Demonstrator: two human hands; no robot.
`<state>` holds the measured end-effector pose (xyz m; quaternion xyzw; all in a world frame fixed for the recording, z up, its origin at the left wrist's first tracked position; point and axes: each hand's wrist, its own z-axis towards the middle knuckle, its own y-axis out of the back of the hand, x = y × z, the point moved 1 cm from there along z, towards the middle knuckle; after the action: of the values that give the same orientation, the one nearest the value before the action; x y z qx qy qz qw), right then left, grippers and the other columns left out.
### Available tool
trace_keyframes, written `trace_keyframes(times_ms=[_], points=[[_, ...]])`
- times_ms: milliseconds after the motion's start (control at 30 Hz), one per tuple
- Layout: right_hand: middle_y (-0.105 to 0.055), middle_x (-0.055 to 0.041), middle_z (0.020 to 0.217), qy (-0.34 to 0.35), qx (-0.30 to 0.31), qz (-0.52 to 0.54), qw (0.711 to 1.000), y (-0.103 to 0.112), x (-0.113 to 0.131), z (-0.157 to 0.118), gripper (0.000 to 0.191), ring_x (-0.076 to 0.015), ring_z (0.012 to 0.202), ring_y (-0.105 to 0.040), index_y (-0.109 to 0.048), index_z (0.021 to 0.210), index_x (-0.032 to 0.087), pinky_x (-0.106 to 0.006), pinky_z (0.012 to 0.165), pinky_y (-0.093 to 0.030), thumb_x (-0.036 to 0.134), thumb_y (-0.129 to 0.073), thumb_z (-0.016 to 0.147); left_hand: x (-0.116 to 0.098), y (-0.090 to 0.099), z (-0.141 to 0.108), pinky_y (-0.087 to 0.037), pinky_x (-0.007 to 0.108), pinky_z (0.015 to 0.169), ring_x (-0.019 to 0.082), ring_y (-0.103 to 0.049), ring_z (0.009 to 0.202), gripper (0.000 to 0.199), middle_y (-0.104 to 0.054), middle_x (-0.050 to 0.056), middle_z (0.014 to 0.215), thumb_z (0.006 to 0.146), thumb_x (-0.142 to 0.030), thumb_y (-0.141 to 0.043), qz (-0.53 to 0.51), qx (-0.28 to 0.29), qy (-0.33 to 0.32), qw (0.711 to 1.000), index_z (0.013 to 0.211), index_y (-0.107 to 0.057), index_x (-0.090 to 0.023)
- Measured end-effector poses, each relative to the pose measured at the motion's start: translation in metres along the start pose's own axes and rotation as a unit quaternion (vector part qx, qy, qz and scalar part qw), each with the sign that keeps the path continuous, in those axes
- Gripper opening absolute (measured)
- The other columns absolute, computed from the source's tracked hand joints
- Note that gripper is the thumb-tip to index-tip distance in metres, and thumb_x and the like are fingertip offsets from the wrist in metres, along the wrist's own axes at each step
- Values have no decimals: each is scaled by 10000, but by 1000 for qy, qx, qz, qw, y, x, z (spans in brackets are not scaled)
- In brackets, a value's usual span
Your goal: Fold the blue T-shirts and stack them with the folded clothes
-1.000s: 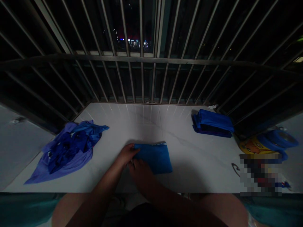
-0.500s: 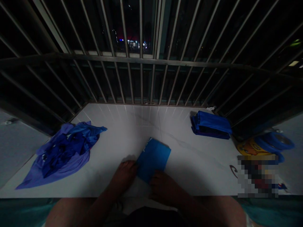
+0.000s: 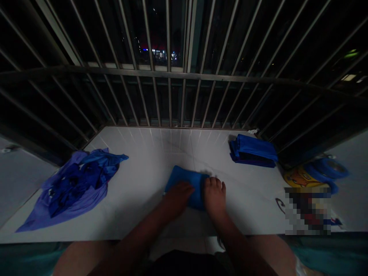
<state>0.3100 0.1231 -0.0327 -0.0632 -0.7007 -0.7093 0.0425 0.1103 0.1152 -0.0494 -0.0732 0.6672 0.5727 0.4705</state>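
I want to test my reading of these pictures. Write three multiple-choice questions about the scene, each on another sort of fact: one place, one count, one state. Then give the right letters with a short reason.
1. Where does the crumpled purple-blue garment lie in relation to the blue folded cloth?
A) To its left, on the white counter
B) To its right
C) Under it

2. How many hands touch the blue folded cloth?
A) None
B) Two
C) One

3. What state is the stack of folded blue fabric in?
A) Folded, with layers lying on one another
B) Spread out flat
C) Crumpled in a loose heap

Answers:
1. A: the garment lies on the counter, well left of the cloth.
2. B: the left hand and the right hand both rest on it.
3. A: its folded edges show in layers.
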Motion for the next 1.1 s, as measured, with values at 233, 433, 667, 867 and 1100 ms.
trace_keyframes(times_ms=[233,433,667,867,1100], points=[[-475,-331,1699,-32,-44,26,998,-45,17,-19,641,-476,1513,-527,-496,1660,93,-713,1209,-417,457,-497,1132,66,11,25,-161,636,1411,392,-395,1672,585,-491,175,1760,1051,-444,-607,24,-72,98,992,1587,-624,-209],[-746,-307,1292,-105,7,41,994,-40,-23,-2,619,-384,1170,-749,-567,1535,29,-492,970,-596,494,-489,1134,80,-12,2,-152,645,1409,385,-256,1730,759,-343,216,1831,1082,-543,-520,24,-146,145,978,1714,-437,-132],[-788,-205,1330,-70,100,214,969,-6,-60,33,382,-292,1287,-751,-702,1326,134,-370,1107,-549,387,-536,1092,102,8,-30,-236,604,1406,378,-373,1686,705,-443,225,1780,1099,-540,-457,77,-198,176,961,1667,-503,-125],[-841,-100,1066,-128,71,462,874,45,-94,59,383,-254,941,-817,-594,1323,200,-371,832,-652,501,-498,1107,109,9,-36,-309,619,1376,407,-484,1611,660,-559,209,1702,1093,-594,-443,151,-198,192,949,1544,-645,-157],[-828,-92,1023,-156,-30,450,879,150,-147,143,262,-214,822,-794,-634,1283,174,-331,750,-640,335,-677,1082,109,8,-33,-341,601,1367,407,-528,1572,619,-578,204,1685,1069,-569,-495,169,-204,187,946,1485,-697,-158]])
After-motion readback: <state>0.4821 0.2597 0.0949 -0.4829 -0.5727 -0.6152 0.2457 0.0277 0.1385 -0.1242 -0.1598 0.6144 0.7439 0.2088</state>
